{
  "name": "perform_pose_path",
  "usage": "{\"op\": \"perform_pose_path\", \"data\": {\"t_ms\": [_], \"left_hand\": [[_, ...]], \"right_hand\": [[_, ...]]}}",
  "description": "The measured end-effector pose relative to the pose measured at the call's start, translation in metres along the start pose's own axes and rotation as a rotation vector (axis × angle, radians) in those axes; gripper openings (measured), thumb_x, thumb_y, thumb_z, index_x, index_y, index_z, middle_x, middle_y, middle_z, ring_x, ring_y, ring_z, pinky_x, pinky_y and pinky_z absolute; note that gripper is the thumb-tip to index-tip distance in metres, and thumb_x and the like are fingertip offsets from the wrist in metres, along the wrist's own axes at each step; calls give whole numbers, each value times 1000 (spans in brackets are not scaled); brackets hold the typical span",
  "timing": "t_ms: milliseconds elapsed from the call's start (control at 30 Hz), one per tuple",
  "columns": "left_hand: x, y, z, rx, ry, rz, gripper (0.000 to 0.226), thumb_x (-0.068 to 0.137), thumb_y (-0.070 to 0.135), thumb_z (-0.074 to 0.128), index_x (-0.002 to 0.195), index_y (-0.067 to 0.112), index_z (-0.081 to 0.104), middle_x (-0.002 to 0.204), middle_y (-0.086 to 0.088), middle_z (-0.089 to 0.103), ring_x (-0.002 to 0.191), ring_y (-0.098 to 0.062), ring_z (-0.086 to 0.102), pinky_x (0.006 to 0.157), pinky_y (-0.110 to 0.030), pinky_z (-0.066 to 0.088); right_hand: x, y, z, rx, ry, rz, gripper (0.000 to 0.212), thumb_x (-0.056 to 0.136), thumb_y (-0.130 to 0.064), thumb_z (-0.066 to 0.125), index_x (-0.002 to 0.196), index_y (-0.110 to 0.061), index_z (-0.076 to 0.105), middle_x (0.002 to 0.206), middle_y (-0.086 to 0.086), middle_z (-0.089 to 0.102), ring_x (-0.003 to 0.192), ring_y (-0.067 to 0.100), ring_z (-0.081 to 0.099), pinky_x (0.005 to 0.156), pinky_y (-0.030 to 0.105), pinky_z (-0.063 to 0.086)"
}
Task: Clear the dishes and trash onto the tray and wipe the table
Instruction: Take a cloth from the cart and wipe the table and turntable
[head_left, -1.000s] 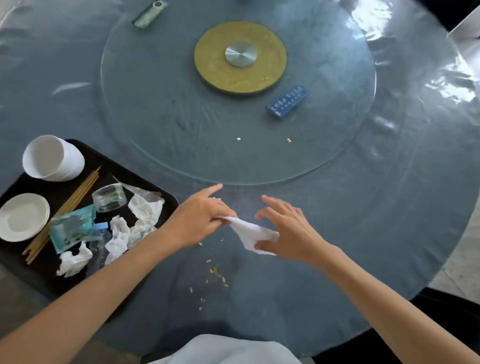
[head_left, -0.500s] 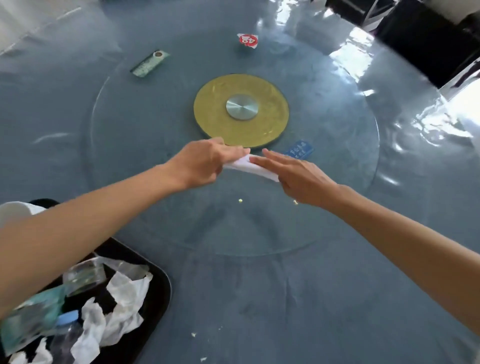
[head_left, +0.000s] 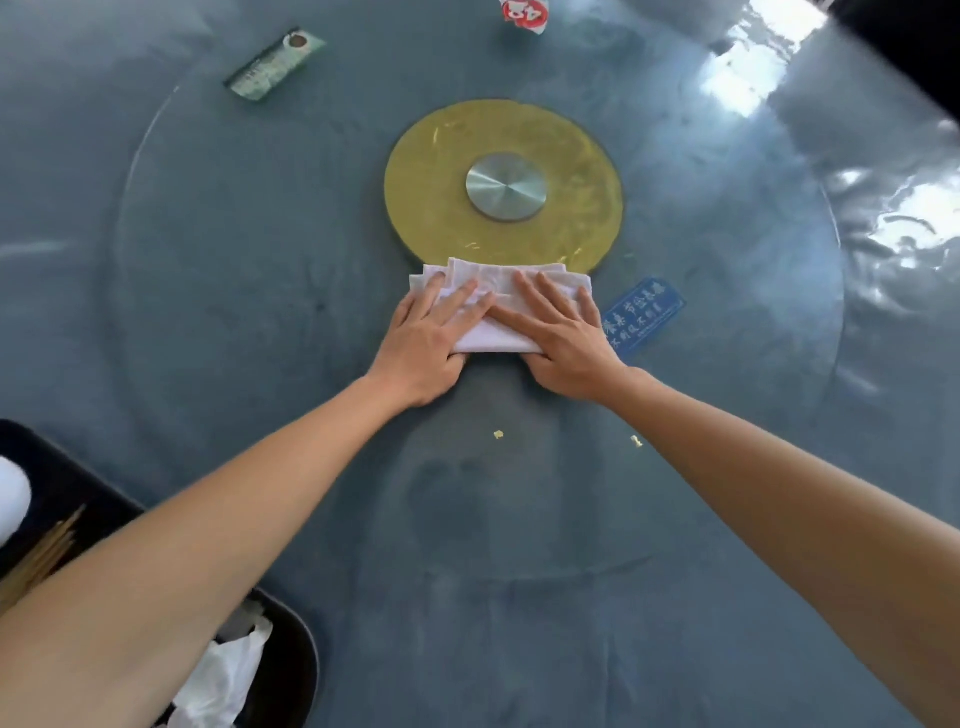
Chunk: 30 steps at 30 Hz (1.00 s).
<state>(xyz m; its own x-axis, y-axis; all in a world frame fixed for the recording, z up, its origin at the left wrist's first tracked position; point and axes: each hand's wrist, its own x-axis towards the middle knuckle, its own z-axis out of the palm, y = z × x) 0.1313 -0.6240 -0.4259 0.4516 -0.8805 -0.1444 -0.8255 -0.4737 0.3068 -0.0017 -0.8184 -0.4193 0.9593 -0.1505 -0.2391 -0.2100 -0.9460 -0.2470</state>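
Both palms (flat) on cloth (head_left: 498, 312)

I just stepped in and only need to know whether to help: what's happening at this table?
A person is wiping the glass turntable. Both the left hand and the right hand press flat on a folded white cloth at the near edge of the gold centre disc. A few crumbs lie nearer the person. The black tray at the lower left holds crumpled tissues. A green packet and a red-and-white wrapper remain at the far side.
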Motion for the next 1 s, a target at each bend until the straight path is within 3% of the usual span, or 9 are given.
{"op": "perform_pose_path", "data": {"t_ms": [133, 333, 533, 667, 833, 1000], "left_hand": [[-4, -5, 17, -5, 133, 14, 72, 87, 32, 31, 159, 35, 22, 167, 10, 21, 156, -25, 8, 125, -44, 8], [-5, -19, 9, -14, 112, 48, 73, 88, 36, 26, 159, 25, 26, 166, 10, 23, 156, -23, 9, 125, -44, 10], [-12, -40, -2, -21, 53, 79, 69, 91, 26, 38, 159, 27, 25, 166, 10, 21, 156, -24, 10, 125, -47, 12], [-47, -41, 0, -43, 37, 18, 69, 92, 26, 36, 160, 27, 23, 166, 10, 20, 156, -24, 6, 126, -43, 6], [-109, -22, 14, -83, 34, -78, 69, 92, 34, 31, 159, 25, 23, 166, 9, 22, 156, -25, 9, 126, -44, 9], [-184, 10, 30, -42, 5, -74, 70, 89, 27, 32, 159, 20, 27, 166, 4, 23, 155, -31, 13, 124, -51, 20]], "right_hand": [[-2, -11, 9, 13, 35, 58, 85, 81, -28, 33, 157, -58, 10, 173, -5, -1, 159, 21, -5, 123, 60, -2], [0, -27, 11, 55, 40, 132, 79, 85, -34, 28, 156, -61, 6, 173, -8, -5, 159, 19, -7, 124, 57, -4], [3, -59, 15, 124, 6, 216, 69, 100, -34, 34, 155, -61, 3, 172, -9, -9, 158, 18, -12, 124, 55, -9], [-7, -81, 20, 148, -30, 175, 70, 99, -33, 35, 155, -61, 5, 172, -10, -9, 158, 16, -11, 124, 52, -9], [-43, -103, 29, 132, -87, 63, 78, 84, -35, 27, 156, -58, 8, 173, -8, -7, 159, 19, -9, 124, 53, -4], [-112, -132, 57, 89, -64, -16, 90, 82, -18, 43, 159, -52, 13, 173, -4, 4, 160, 23, 0, 123, 53, 7]]}}
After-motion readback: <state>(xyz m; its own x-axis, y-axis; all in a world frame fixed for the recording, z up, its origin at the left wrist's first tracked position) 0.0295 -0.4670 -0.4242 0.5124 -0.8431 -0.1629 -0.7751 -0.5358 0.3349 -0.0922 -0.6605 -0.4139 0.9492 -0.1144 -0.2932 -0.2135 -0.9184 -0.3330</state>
